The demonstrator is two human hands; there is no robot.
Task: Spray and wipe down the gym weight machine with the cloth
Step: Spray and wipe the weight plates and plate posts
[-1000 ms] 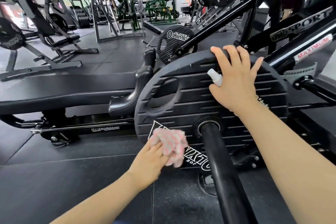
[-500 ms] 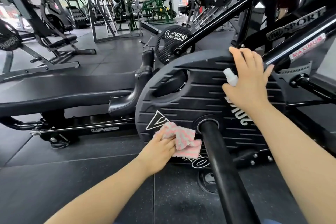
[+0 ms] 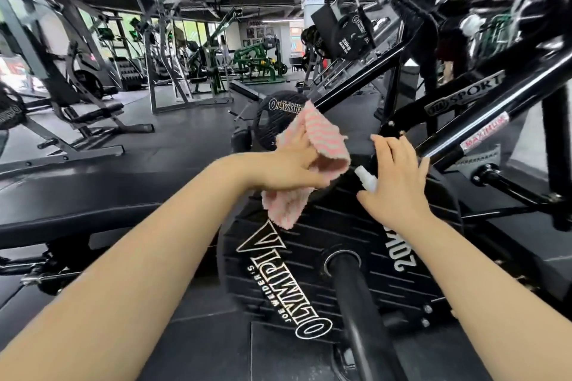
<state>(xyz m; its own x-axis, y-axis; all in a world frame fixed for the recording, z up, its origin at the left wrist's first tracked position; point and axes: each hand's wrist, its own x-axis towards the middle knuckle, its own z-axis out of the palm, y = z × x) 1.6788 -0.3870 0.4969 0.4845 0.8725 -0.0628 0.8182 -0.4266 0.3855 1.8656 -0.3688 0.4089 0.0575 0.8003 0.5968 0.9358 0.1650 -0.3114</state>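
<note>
- The black steel weight machine frame (image 3: 464, 99) with "SPORT" and red "MAXIMUM" labels slants across the right side.
- A large black ribbed weight plate (image 3: 349, 244) lettered "OLYMPIA" sits on a thick black bar (image 3: 362, 312) of that machine.
- The left hand (image 3: 291, 164) hovers at the plate's upper edge, fingers curled round a pink-and-white striped cloth (image 3: 322, 142), which hangs folded above and below the hand.
- The right hand (image 3: 399, 185) rests on the plate's top, fingers (image 3: 387, 148) spread nearly straight, a small white spray bottle (image 3: 366, 178) tucked under the palm by the thumb.
</note>
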